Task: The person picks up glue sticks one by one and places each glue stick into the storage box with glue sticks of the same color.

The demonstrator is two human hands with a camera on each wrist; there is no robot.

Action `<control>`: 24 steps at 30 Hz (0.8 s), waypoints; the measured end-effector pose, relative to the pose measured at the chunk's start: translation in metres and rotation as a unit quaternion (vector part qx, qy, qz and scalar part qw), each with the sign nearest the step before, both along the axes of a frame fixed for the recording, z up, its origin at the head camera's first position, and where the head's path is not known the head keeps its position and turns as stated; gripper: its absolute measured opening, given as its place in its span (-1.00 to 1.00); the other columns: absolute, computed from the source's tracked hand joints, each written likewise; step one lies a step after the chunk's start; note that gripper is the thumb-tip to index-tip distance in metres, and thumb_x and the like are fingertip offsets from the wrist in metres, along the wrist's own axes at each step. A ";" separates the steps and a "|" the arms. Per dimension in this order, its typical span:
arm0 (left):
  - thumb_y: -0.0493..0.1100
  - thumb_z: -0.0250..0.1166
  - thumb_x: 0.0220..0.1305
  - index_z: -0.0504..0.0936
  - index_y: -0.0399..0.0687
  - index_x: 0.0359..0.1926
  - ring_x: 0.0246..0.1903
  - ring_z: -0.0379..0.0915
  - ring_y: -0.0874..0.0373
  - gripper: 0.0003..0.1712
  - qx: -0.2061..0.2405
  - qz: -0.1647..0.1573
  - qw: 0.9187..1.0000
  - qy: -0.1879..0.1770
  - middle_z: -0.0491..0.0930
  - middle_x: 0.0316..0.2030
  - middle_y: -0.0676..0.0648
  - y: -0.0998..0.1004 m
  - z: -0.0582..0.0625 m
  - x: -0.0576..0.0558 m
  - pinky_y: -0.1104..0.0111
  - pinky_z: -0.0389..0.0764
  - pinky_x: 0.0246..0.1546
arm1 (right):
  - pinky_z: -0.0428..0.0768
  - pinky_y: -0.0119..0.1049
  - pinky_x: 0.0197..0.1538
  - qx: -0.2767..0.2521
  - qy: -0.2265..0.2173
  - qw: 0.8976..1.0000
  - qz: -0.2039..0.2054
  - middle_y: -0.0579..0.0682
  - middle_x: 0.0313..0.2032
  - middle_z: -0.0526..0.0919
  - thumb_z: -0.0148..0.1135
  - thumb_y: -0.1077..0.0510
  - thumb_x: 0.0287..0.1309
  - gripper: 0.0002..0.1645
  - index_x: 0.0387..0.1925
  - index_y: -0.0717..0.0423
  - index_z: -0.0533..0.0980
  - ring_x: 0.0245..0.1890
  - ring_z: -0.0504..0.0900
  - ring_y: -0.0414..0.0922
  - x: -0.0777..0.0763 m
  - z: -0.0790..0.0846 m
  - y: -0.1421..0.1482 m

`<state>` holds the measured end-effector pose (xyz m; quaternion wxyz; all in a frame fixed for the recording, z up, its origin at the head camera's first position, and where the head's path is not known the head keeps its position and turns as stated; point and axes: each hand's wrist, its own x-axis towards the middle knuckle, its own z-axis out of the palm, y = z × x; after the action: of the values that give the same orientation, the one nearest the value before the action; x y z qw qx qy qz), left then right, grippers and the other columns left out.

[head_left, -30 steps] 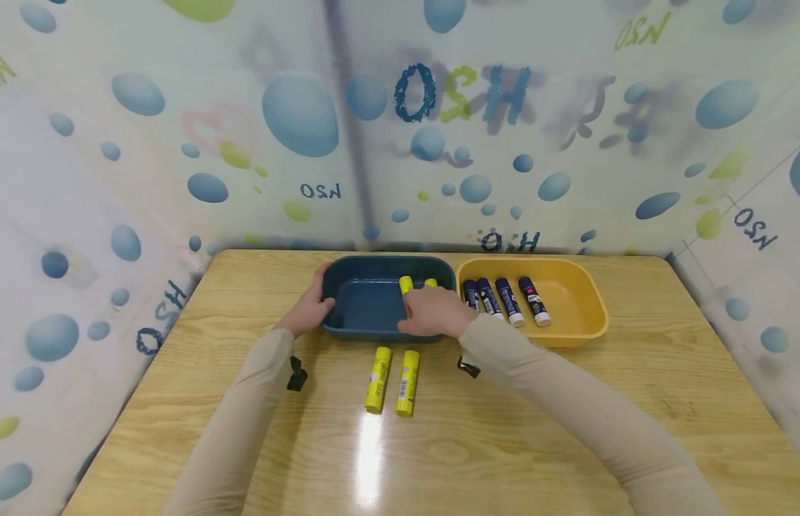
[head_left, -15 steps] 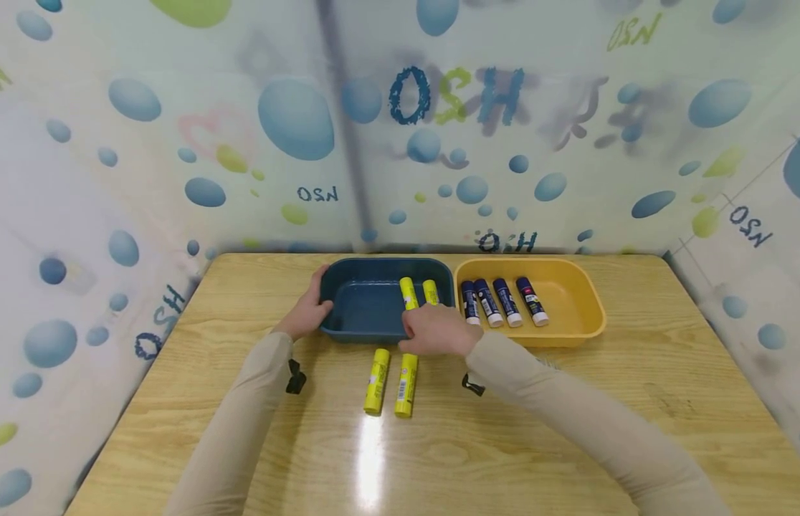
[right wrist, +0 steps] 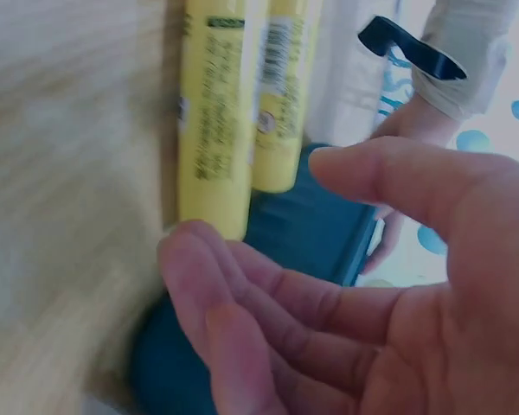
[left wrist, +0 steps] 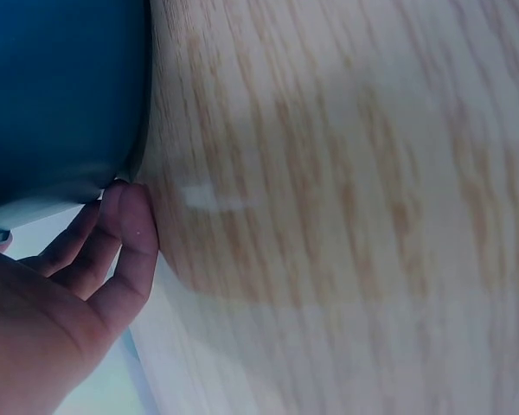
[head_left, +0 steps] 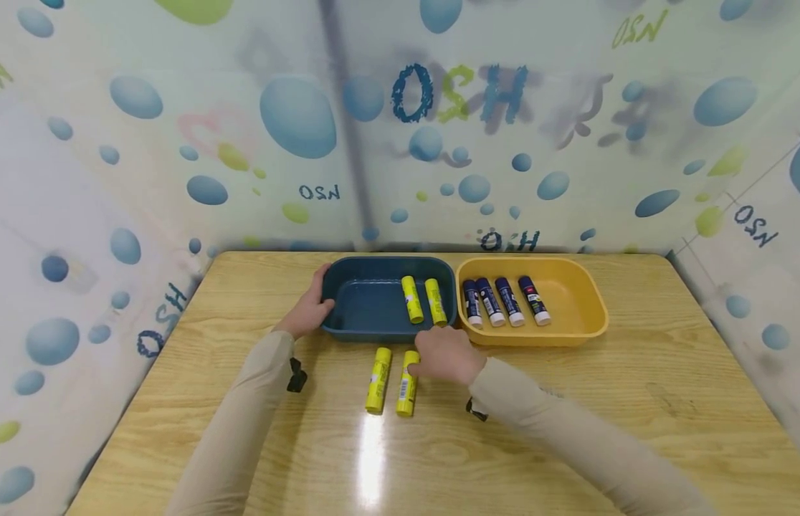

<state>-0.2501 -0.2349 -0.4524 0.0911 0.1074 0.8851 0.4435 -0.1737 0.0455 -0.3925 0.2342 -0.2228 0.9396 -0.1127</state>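
Note:
My left hand grips the left end of a dark blue plastic tray; the left wrist view shows curled fingertips against its outer wall. Two yellow glue sticks lie in the tray's right half. In front of the tray, two more yellow glue sticks lie side by side on the table. My right hand hovers by the upper end of the right one, thumb and fingers apart with nothing between them, as the right wrist view shows near a yellow glue stick.
An orange tray stands against the blue tray's right side, holding several navy glue sticks with white ends. The wooden table meets a patterned wall covering behind the trays.
My right hand has moved out of the blue tray toward me, leaving the two yellow glue sticks inside in view, and has come beside the sticks in front. The left hand stays put.

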 end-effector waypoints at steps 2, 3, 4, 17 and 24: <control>-0.43 -0.11 0.35 -0.34 -0.10 0.51 0.40 -0.26 -0.32 -0.15 0.000 -0.001 1.000 -0.001 -0.30 0.46 -0.38 0.000 0.000 0.000 -0.14 -0.01 0.28 | 0.20 -0.33 -0.61 0.001 -0.003 1.000 -0.010 -0.11 -0.73 0.28 0.31 -0.12 0.16 -0.55 -0.69 0.03 0.45 -0.71 0.29 -0.18 0.003 -0.003 0.000; -0.43 -0.12 0.35 -0.34 -0.10 0.51 0.40 -0.26 -0.32 -0.15 0.000 -0.001 1.000 -0.001 -0.31 0.46 -0.37 0.000 0.000 0.001 -0.14 -0.01 0.28 | 0.20 -0.33 -0.61 -0.002 -0.004 1.000 -0.014 -0.11 -0.74 0.28 0.30 -0.13 0.16 -0.53 -0.71 0.03 0.45 -0.72 0.29 -0.18 0.004 -0.005 -0.001; -0.43 -0.12 0.35 -0.34 -0.10 0.51 0.41 -0.27 -0.31 -0.15 0.000 -0.001 1.000 0.000 -0.32 0.46 -0.37 0.000 0.000 0.000 -0.14 -0.02 0.28 | 0.20 -0.33 -0.60 -0.002 -0.003 1.000 -0.016 -0.11 -0.74 0.28 0.29 -0.14 0.17 -0.51 -0.72 0.03 0.44 -0.72 0.29 -0.18 0.005 -0.007 -0.001; -0.45 -0.11 0.34 -0.34 -0.17 0.50 0.41 -0.31 -0.32 -0.16 0.012 -0.005 1.000 -0.006 -0.33 0.45 -0.41 0.003 0.004 0.004 -0.15 -0.06 0.29 | 0.18 -0.30 -0.55 0.031 0.037 0.998 -0.033 -0.11 -0.76 0.24 0.25 -0.35 0.08 -0.35 -0.78 0.02 0.36 -0.71 0.27 -0.16 0.012 -0.027 -0.011; -0.42 -0.13 0.37 -0.37 -0.07 0.51 0.41 -0.29 -0.29 -0.15 0.011 -0.005 1.000 -0.010 -0.39 0.47 -0.33 0.000 -0.001 -0.001 -0.13 -0.01 0.26 | 0.18 -0.33 -0.62 0.007 0.019 0.999 -0.044 -0.13 -0.78 0.24 0.31 -0.24 0.07 -0.40 -0.80 0.01 0.34 -0.75 0.26 -0.19 0.010 -0.032 -0.013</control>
<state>-0.2513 -0.2346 -0.4538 0.1011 0.1080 0.8789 0.4534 -0.1634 0.0321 -0.4247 0.2125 -0.1821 0.9535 -0.1122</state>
